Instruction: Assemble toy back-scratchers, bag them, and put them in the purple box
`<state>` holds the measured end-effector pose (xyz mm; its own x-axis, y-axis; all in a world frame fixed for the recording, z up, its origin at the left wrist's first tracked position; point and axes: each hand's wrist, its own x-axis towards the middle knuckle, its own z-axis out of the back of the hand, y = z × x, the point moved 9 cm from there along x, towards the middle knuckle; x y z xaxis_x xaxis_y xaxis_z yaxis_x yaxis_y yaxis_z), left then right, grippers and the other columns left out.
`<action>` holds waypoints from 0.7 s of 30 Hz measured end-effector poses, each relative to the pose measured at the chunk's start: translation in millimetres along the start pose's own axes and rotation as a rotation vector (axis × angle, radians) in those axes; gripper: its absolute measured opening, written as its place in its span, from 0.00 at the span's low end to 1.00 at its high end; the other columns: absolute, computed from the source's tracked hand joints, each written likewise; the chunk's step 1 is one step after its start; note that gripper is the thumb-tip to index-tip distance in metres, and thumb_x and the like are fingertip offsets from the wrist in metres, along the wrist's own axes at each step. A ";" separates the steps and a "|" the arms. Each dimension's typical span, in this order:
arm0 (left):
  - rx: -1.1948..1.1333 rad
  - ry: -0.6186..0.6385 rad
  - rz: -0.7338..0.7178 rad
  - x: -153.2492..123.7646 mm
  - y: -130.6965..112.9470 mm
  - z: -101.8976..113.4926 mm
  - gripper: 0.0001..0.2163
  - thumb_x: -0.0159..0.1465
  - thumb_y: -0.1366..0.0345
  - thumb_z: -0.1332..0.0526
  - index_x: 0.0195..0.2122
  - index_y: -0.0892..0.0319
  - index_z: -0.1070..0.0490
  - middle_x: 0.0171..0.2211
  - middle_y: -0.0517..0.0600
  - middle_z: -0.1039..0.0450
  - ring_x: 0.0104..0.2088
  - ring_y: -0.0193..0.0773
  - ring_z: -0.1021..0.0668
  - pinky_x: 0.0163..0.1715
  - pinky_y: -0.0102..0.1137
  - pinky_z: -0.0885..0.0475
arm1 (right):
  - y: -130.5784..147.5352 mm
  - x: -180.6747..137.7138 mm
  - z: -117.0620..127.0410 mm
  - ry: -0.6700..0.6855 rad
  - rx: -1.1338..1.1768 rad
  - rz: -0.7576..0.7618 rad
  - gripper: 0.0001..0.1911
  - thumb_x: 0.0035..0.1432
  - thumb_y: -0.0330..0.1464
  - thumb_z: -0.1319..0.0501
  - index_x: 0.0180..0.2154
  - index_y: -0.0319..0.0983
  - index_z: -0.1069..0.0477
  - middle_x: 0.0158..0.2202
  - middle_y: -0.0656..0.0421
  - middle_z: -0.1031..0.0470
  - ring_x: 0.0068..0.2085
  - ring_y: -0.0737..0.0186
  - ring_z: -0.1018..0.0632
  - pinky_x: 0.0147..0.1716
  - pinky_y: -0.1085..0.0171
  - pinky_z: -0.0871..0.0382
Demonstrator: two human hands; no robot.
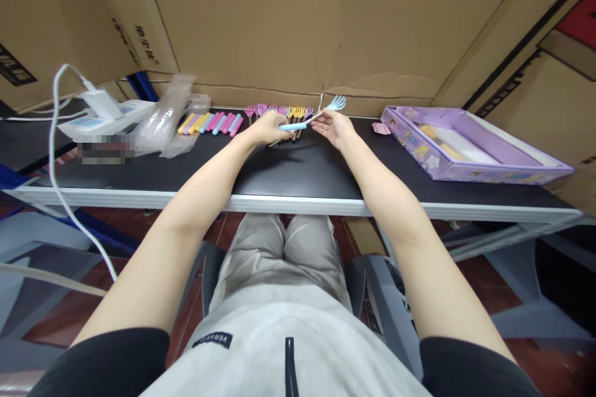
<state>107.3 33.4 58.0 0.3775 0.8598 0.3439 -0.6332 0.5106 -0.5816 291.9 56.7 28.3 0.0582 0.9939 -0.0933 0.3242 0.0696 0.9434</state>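
A back scratcher (pixel 299 126) with a light blue handle, a thin metal shaft and a light blue claw head is held up over the black table, slanting up to the right. My left hand (pixel 270 128) is closed around the handle end. Near the claw, my right hand (pixel 336 126) pinches the shaft, its other fingers loosely spread below. Just behind my hands lie several pink, purple and yellow claw heads (pixel 297 112) on dark shafts, partly hidden by the left hand. Left of them is a row of pink, yellow, blue and purple handles (pixel 210 123).
Clear plastic bags (pixel 165 115) lie at the left beside a white power strip (pixel 109 119) with a charger and a hanging white cable. At the right stand an open purple box (pixel 484 172) and a small pink tag (pixel 380 128). Cardboard walls (pixel 298 25) rise behind the table.
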 end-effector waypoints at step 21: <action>-0.172 0.079 0.119 -7.8 29.6 13.6 0.16 0.66 0.53 0.29 0.29 0.56 0.27 0.19 0.43 0.34 0.23 0.34 0.34 0.29 0.31 0.40 | 21.0 33.6 62.4 -0.325 0.201 0.147 0.15 0.70 0.36 0.33 0.32 0.41 0.33 0.26 0.64 0.29 0.29 0.67 0.21 0.30 0.70 0.21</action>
<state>76.5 41.8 48.2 0.3632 0.9077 0.2103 -0.5546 0.3920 -0.7340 359.5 86.3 25.2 0.4024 0.9112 -0.0881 0.4666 -0.1214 0.8761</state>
